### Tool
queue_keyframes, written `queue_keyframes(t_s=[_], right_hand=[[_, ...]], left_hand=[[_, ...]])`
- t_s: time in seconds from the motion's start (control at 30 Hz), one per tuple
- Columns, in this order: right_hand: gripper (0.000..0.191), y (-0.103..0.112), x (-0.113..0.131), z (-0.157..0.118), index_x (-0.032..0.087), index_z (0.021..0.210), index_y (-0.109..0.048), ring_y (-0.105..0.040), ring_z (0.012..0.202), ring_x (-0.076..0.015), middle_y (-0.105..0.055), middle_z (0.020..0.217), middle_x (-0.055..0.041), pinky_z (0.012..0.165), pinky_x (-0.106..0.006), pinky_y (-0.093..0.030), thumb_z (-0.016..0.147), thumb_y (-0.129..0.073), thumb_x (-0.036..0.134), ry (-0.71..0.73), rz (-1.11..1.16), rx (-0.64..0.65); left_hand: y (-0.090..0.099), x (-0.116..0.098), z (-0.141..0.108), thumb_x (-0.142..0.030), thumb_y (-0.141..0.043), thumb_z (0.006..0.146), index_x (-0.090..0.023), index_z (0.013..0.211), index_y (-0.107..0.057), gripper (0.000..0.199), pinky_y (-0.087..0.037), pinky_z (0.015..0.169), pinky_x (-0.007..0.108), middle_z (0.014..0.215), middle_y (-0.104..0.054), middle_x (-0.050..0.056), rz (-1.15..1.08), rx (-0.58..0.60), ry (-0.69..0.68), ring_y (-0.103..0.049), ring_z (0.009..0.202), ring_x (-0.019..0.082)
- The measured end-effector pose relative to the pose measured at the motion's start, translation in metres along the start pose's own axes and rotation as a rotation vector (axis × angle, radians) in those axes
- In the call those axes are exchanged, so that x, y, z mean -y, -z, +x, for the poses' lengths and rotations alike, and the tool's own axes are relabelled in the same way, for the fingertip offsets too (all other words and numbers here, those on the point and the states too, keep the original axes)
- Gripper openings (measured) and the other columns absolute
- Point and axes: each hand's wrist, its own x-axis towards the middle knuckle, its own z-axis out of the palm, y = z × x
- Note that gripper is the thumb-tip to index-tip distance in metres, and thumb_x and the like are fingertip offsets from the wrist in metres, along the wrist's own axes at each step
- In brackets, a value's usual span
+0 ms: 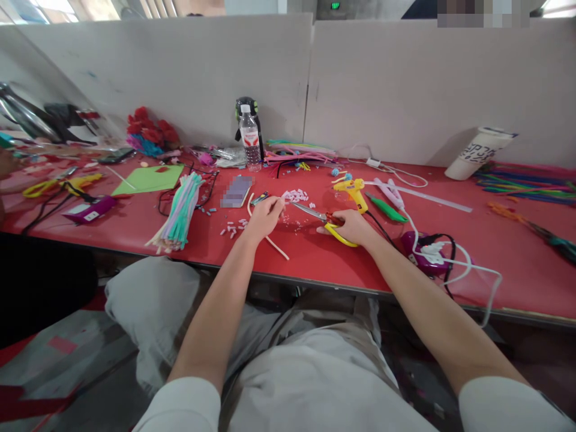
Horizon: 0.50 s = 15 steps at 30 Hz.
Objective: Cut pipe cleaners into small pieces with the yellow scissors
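My right hand (pixel 353 227) grips a pair of scissors (pixel 338 233) with yellow-and-red handles. The blades point left, toward my left hand (pixel 264 218), whose fingertips are pinched together. Whatever is between them is too small to make out. Just beyond those fingertips lies a pile of short pale pink pieces (pixel 296 195), with more small pieces (pixel 233 228) to the left. A cream pipe cleaner (pixel 278 247) curves across the table, partly hidden by my left hand.
On the red table (pixel 315 264), a bundle of pastel pipe cleaners (pixel 179 215) and a phone (pixel 237 191) lie left. A yellow glue gun (pixel 354 191), a green pen-like tool (pixel 387 207) and a purple power strip (pixel 423 253) with cables are right. Behind stands a water bottle (pixel 250 141).
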Motion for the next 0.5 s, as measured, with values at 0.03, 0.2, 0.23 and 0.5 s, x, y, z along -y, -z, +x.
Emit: queue_keyframes(t_s=[0.03,0.2,0.23,0.5], right_hand=[[0.06,0.0003,0.0006,0.0001,0.02,0.059,-0.042,-0.035,0.056,-0.0108,-0.04,0.057,0.0033,0.051,-0.027,-0.026,0.064,-0.067,0.074,-0.001,0.001,0.001],[0.062,0.0015,0.0017,-0.0001,0.02,0.058,-0.043,-0.036,0.056,-0.0112,-0.042,0.057,0.0027,0.051,-0.027,-0.026,0.062,-0.066,0.078,-0.008,-0.013,0.007],[0.063,0.0013,0.0014,0.0,0.02,0.058,-0.044,-0.036,0.056,-0.0112,-0.042,0.057,0.0026,0.051,-0.027,-0.026,0.062,-0.066,0.078,-0.007,-0.015,0.009],[0.061,-0.0009,-0.0017,0.0031,0.02,0.057,-0.045,-0.037,0.054,-0.0111,-0.044,0.056,0.0019,0.05,-0.027,-0.025,0.063,-0.066,0.076,-0.008,-0.064,-0.003]], left_hand=[[-0.0001,-0.0001,-0.0001,-0.049,-0.044,0.095,-0.017,0.072,-0.056,0.041,-0.044,0.061,0.026,0.064,-0.058,0.001,0.0,-0.002,0.001,-0.055,0.06,0.013],[0.0001,-0.0017,-0.0001,-0.049,-0.044,0.095,-0.018,0.072,-0.056,0.041,-0.043,0.061,0.026,0.064,-0.058,0.001,0.001,0.002,0.005,-0.055,0.06,0.013],[0.0002,-0.002,-0.0001,-0.049,-0.044,0.095,-0.018,0.072,-0.056,0.041,-0.043,0.061,0.026,0.064,-0.058,0.001,0.006,0.004,0.005,-0.055,0.06,0.013],[0.0004,-0.0034,-0.001,-0.05,-0.043,0.095,-0.018,0.072,-0.055,0.041,-0.043,0.061,0.026,0.065,-0.058,0.001,0.006,0.022,0.01,-0.054,0.06,0.013]])
